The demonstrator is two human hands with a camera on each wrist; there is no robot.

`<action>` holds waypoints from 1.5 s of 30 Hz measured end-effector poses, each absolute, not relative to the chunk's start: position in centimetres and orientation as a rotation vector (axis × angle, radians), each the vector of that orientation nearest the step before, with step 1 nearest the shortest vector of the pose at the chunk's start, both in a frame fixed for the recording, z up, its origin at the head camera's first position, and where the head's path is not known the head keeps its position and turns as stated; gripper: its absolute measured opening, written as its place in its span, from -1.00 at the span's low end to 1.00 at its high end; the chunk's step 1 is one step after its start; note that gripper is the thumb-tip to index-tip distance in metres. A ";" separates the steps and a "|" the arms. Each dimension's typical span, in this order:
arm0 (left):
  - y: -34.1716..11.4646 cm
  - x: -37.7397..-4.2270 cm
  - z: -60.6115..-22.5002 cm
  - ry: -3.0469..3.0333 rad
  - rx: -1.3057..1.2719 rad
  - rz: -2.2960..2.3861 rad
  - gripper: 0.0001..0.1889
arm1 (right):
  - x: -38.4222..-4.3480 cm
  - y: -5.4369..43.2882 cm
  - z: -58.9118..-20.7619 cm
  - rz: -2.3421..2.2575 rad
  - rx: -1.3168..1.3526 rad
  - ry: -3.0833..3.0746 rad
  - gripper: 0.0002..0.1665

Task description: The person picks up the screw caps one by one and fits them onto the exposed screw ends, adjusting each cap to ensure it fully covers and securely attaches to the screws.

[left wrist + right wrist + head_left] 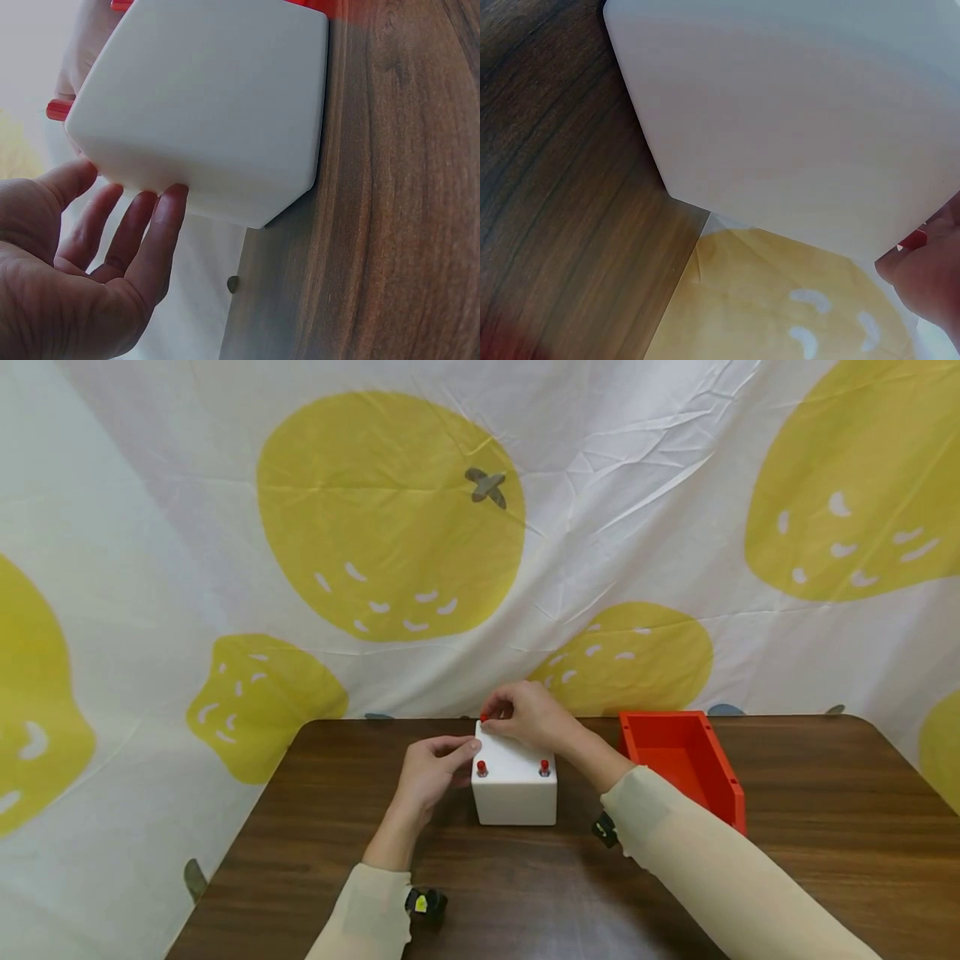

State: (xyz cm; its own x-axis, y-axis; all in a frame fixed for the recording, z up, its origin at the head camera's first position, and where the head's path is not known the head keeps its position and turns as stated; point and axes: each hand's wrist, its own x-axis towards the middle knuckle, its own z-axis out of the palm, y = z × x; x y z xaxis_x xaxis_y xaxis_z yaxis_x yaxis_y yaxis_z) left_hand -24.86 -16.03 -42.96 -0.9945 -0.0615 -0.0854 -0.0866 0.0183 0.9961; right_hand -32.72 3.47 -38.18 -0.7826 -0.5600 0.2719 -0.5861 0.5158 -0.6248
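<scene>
A white box (514, 802) stands on the table, with a red knob (544, 767) on a metallic base at its near right corner and a similar near-left knob (482, 767). At the far left corner, my right hand (531, 714) pinches another red knob (483, 718) between thumb and fingers. Much of that knob is hidden by the fingers. My left hand (435, 768) is at the box's left side, thumb at the top edge. In the left wrist view, the spread fingertips (174, 196) touch the box wall, with the thumb nearer the top.
Right of the box sits an open red bin (675, 768), partly behind my right forearm. The brown wooden table (510, 893) ends at a white cloth (570, 527) printed with yellow fruit. Dark wrist cameras are strapped at both sleeves.
</scene>
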 end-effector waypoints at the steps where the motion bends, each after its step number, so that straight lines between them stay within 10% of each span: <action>1: -16.0 -24.9 -43.0 2.228 -0.161 2.182 -0.67 | -32.7 3.5 -38.2 1.135 1.019 -2.706 -0.92; 45: -15.9 -24.7 -42.8 2.244 -0.165 2.177 -0.68 | -32.4 3.3 -38.3 1.031 0.982 -2.691 -0.89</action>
